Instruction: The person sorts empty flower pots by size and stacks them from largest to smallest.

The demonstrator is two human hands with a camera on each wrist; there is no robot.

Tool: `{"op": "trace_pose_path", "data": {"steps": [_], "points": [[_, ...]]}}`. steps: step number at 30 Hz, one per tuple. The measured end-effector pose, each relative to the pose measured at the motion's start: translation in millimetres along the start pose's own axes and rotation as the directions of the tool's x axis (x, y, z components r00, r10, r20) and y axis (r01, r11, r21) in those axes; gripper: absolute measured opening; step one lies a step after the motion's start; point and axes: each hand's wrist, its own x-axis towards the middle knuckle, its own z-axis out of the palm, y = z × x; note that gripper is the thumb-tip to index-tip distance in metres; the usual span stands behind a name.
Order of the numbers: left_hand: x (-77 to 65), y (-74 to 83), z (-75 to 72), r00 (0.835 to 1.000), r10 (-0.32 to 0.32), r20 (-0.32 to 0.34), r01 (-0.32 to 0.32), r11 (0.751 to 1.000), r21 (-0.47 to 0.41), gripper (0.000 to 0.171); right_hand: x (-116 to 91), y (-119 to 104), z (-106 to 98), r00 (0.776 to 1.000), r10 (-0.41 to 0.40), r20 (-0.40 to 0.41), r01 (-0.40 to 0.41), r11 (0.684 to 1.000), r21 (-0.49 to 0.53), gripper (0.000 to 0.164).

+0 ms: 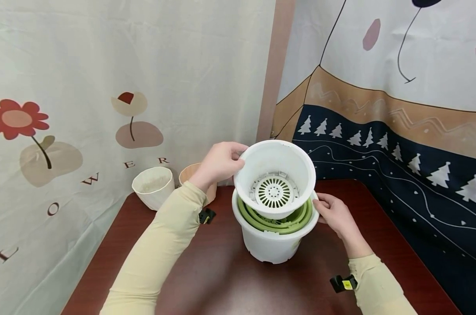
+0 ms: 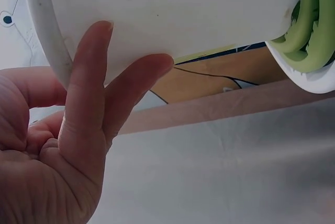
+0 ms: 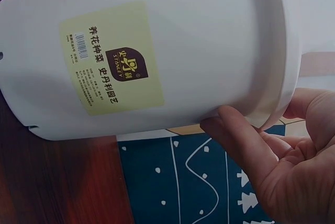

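Observation:
My left hand (image 1: 220, 161) pinches the rim of a white flowerpot (image 1: 275, 151), whose slotted drainage base faces the head camera. That pot is tilted over a larger white flowerpot (image 1: 270, 245), overlapping its opening in the head view. Green pots (image 1: 257, 221) sit nested inside the larger one; their lower parts are hidden. In the left wrist view, fingers (image 2: 86, 88) lie along the outer wall of the tilted pot. My right hand (image 1: 336, 214) grips the larger pot's rim at the right, thumb and fingers on either side. A yellow label (image 3: 112, 59) shows on this pot's wall.
At the back left of the dark red table (image 1: 206, 271) stand a cream pot (image 1: 155, 188) and a peach-coloured pot (image 1: 188, 173), the latter partly behind my left hand. A printed curtain (image 1: 206, 78) hangs close behind the table, and a navy tree-patterned cloth (image 1: 379, 175) borders its right side.

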Motion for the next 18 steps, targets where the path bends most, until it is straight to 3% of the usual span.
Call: {"op": "trace_pose_path", "data": {"steps": [11,18], "points": [[10.0,-5.3,18.7,0.997,0.010,0.071,-0.014,0.998,0.056,0.042,0.0,0.2,0.5,1.000,-0.001,-0.004,0.001,1.000,-0.017,0.055],[16.5,-9.1,28.9,0.996,-0.049,0.075,0.042,0.995,0.087,0.045,-0.3,-0.1,0.4,1.000,-0.007,-0.001,0.007,1.000,-0.024,0.055]]}}
